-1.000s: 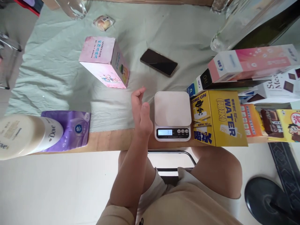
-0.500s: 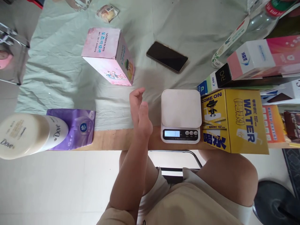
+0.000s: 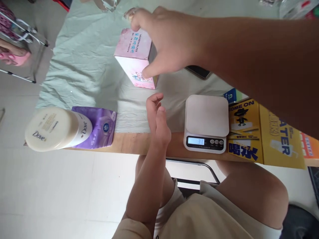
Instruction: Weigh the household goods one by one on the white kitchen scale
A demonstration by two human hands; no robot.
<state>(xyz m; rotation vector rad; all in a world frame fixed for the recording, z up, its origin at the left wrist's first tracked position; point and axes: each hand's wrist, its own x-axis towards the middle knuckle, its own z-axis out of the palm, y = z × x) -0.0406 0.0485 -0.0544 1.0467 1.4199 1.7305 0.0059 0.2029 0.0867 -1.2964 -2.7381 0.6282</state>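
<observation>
Pink carton (image 3: 133,49) stands on the green cloth (image 3: 82,66), well apart from the scale (image 3: 206,124). Right hand (image 3: 169,43) spans it, thumb on the front face, fingers over the top far edge; full closure cannot be told. Left hand (image 3: 157,114) loose, holding nothing. Judgement: stiff cardboard, probably light, contents maybe fragile; grip on opposite faces.

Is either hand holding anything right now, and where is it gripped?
The right hand grips the pink box at its upper right end, thumb on the near side. The left hand holds nothing.
</observation>
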